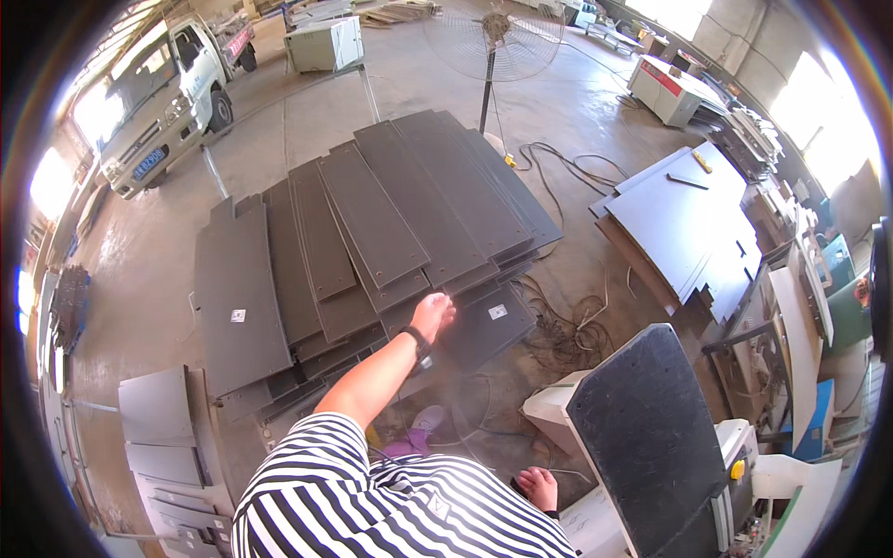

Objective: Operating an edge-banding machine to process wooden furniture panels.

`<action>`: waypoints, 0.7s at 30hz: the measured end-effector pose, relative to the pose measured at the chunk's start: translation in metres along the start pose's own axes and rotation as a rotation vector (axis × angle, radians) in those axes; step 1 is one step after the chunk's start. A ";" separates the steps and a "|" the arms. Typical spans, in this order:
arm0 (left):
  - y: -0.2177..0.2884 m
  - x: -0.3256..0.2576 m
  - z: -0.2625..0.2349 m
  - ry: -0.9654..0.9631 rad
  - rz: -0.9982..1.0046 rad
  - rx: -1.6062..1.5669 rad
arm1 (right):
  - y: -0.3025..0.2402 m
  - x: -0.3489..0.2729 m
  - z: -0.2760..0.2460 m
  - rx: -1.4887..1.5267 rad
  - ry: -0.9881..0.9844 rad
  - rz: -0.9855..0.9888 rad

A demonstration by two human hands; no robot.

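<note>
My left hand (pixel 434 314), with a dark band on its wrist, is stretched forward to the near ends of a pile of dark grey-brown panels (pixel 419 200). Its fingers are curled closed by the panel edges, and whatever they may hold is hidden. A loose dark panel end with a white label (pixel 498 312) lies just right of that hand. Low beside my body, my right hand (pixel 538 487) has its fingers bent closed near a machine with a black tabletop (pixel 646 418). Something dark shows at its fingers, too small to name.
A pedestal fan (pixel 490 70) stands behind the pile, with cables (pixel 567 325) on the floor to its right. Pale panels (pixel 684 223) are stacked on the right, grey ones (pixel 156 409) at lower left. A truck (pixel 167 88) is parked at far left.
</note>
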State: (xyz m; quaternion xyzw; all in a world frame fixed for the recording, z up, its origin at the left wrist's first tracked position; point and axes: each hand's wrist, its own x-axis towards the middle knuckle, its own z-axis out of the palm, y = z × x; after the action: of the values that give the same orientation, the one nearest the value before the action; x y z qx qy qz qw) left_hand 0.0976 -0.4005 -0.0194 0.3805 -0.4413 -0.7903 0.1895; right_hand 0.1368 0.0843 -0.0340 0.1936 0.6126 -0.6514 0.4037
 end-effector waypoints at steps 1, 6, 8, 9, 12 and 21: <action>-0.003 0.016 0.010 0.084 -0.012 0.008 | -0.008 -0.005 0.012 0.018 -0.005 0.003; -0.008 0.058 0.050 0.444 -0.236 -0.082 | -0.008 -0.014 0.032 -0.080 0.034 -0.023; -0.019 0.075 0.032 0.579 -0.176 -0.133 | 0.003 -0.014 0.028 -0.197 0.028 -0.061; -0.030 0.089 0.004 0.631 -0.118 -0.129 | 0.003 -0.015 0.033 -0.263 0.023 -0.044; -0.040 0.073 0.021 0.513 -0.088 -0.099 | -0.009 -0.032 0.036 -0.176 0.096 0.023; -0.077 -0.094 0.033 -0.344 -0.599 0.280 | -0.093 0.024 0.148 0.313 -0.220 0.016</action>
State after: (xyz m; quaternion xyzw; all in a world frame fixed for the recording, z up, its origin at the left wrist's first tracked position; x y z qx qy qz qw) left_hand 0.1348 -0.2810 -0.0327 0.3766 -0.4398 -0.7950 -0.1809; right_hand 0.0876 -0.0714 0.0332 0.1867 0.4544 -0.7526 0.4385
